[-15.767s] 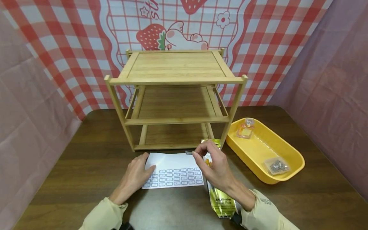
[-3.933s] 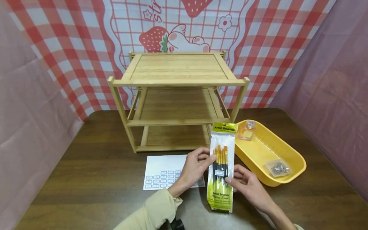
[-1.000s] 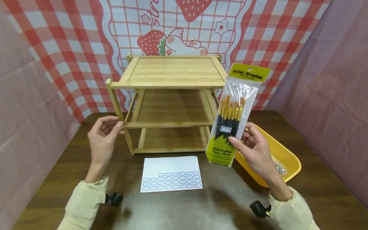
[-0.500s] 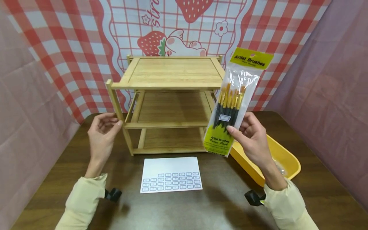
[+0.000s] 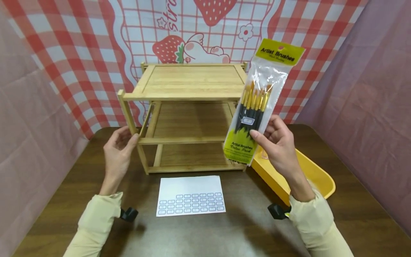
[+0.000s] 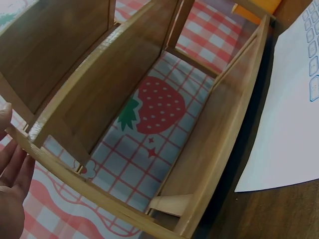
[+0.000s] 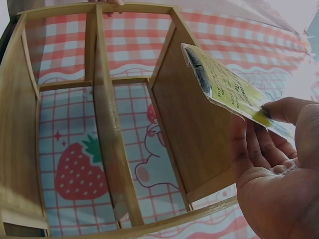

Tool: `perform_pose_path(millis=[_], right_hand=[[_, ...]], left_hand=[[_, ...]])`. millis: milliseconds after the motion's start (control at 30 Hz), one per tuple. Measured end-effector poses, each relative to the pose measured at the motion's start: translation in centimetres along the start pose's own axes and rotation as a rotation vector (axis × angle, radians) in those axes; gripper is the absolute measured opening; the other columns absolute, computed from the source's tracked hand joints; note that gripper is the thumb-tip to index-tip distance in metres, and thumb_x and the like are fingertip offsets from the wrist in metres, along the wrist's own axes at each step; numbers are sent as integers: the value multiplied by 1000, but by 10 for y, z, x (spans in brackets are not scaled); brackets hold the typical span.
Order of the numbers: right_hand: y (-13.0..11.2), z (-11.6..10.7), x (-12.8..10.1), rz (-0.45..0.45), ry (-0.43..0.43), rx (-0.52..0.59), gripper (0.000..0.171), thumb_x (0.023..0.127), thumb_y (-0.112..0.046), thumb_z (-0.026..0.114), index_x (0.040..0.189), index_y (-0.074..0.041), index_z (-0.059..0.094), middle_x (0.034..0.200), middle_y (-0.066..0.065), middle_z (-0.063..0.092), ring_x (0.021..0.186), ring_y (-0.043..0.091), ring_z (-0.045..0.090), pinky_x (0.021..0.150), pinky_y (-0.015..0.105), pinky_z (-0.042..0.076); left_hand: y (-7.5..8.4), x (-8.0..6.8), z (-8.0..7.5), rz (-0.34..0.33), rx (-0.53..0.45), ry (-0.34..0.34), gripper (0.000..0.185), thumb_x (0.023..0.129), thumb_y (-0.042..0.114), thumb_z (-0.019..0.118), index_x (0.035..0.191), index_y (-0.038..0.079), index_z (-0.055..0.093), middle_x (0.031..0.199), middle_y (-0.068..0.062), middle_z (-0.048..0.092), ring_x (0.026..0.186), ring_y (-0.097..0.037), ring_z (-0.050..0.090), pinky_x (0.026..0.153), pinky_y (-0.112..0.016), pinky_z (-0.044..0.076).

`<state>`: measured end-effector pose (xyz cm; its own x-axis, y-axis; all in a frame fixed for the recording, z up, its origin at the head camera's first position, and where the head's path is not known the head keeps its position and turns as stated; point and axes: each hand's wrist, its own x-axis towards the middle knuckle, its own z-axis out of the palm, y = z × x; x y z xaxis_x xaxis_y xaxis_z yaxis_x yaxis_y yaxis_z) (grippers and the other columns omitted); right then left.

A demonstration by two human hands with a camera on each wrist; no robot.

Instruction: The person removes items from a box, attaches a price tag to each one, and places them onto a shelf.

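My right hand holds a clear pack of artist brushes, thumb on the front and fingers behind. The pack has a yellow-green header and base, and a small framed label is stuck over the black handles. It is raised, tilted, before the right side of a three-tier wooden rack. In the right wrist view, the pack's lower end points toward the rack. My left hand grips the rack's left front post, its thumb and fingers on opposite sides of the wood.
A white sheet of blue-framed labels lies on the brown table before the rack. A yellow tray stands at right, partly hidden by my right hand and forearm. Behind hangs a red-checked strawberry cloth.
The brush pack lay beside the sheet at first; both hands later held it. The right hand has since lifted it up and slightly left. The left hand has moved onto the rack's post.
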<state>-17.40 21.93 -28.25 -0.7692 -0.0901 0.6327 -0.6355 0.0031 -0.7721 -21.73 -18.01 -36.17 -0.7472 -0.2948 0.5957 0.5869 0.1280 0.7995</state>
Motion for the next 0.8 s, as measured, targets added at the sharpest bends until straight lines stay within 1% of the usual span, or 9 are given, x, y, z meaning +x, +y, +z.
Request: perform_pose_path(millis=[133, 200, 300, 367, 433, 533, 700, 800], right_hand=[[-2, 3, 8, -11, -2, 2, 31, 95, 15, 60, 121, -2, 59, 112, 7, 75, 97, 16, 71, 82, 26, 60], [-3, 4, 13, -19, -6, 5, 30, 95, 14, 60, 121, -2, 59, 111, 7, 75, 94, 15, 71, 78, 25, 60], [-4, 6, 20, -30, -11, 15, 29, 95, 13, 60, 122, 0, 59, 108, 7, 75, 93, 15, 71, 76, 25, 60], [-5, 6, 24, -37, -11, 16, 31, 95, 12, 60, 124, 2, 58, 108, 7, 75, 94, 15, 72, 77, 24, 60], [-7, 7, 30, -41, -8, 18, 32, 95, 12, 61, 126, 3, 58, 110, 8, 75, 97, 16, 71, 80, 25, 59], [-11, 9, 38, -44, -12, 14, 33, 96, 9, 62, 129, 2, 57, 113, 9, 74, 100, 18, 71, 82, 27, 59], [-16, 13, 53, -42, -23, 3, 28, 98, 5, 62, 125, 0, 58, 113, 9, 75, 99, 19, 71, 81, 28, 60], [-19, 16, 62, -46, -21, -3, 26, 98, 5, 62, 123, 0, 58, 112, 9, 74, 99, 19, 71, 82, 27, 59]], left_hand=[[-4, -1, 1, 22, -10, 3, 27, 95, -8, 68, 122, -13, 63, 102, 3, 71, 89, -13, 65, 82, -21, 54], [-5, -1, 2, 38, -10, 5, 26, 96, -7, 67, 121, -14, 63, 101, 3, 71, 88, -14, 65, 81, -21, 53], [-7, -2, 3, 52, -1, 9, 26, 97, -6, 67, 122, -14, 63, 101, 3, 71, 88, -14, 65, 80, -22, 52], [-8, -3, 3, 51, 8, 11, 26, 97, -5, 67, 122, -14, 63, 101, 1, 71, 89, -13, 65, 80, -22, 52], [-9, -4, 4, 43, 7, 14, 27, 98, -5, 67, 123, -14, 63, 102, -2, 71, 90, -13, 65, 79, -21, 52], [-10, -6, 6, 35, -8, 25, 27, 97, -6, 67, 123, -14, 63, 103, -4, 71, 89, -13, 65, 80, -21, 52], [-15, -8, 8, 41, -24, 56, 27, 97, -7, 67, 122, -13, 64, 100, 2, 71, 88, -13, 64, 79, -21, 52], [-17, -9, 9, 46, -40, 71, 26, 96, -6, 68, 121, -13, 64, 99, 2, 71, 87, -13, 64, 78, -21, 51]])
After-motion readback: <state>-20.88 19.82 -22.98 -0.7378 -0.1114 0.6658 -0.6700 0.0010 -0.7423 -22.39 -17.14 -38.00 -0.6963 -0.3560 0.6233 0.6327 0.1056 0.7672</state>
